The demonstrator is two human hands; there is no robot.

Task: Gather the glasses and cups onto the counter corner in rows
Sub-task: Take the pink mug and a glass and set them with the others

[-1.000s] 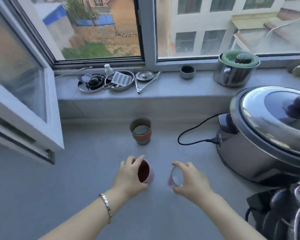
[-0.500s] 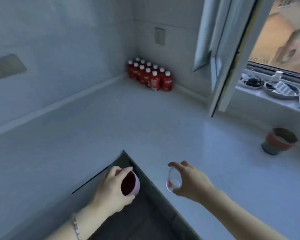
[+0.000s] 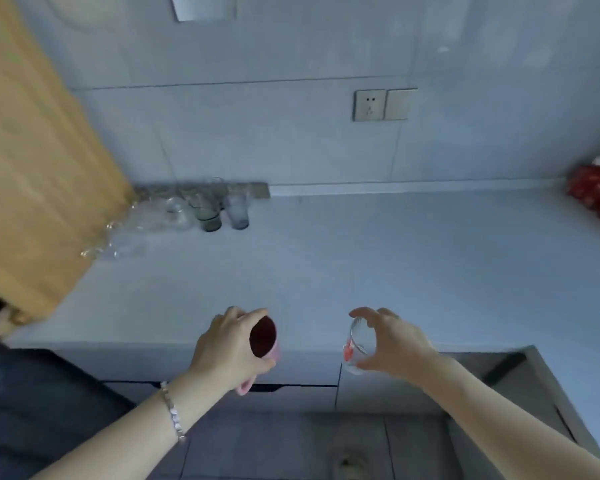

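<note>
Held over the near edge of the counter [image 3: 378,258] — a pink mug [image 3: 273,353] and a clear glass [image 3: 360,336]
The left hand [image 3: 227,344] wraps the smooth, dark-lined pink mug, handle downward; the right hand [image 3: 395,341] pinches the red-marked clear glass in curled fingers — blurred tumblers [image 3: 219,209] cluster at the far-left corner.

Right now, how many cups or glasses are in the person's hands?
2. A pink mug in the left hand, a clear glass in the right hand. Other glasses on the counter are too blurred to count.

Grey countertop [image 3: 361,258] lies bare right of clustered clear drinking glasses [image 3: 201,211]; orange wooden panel [image 3: 39,174] borders their left.
</note>
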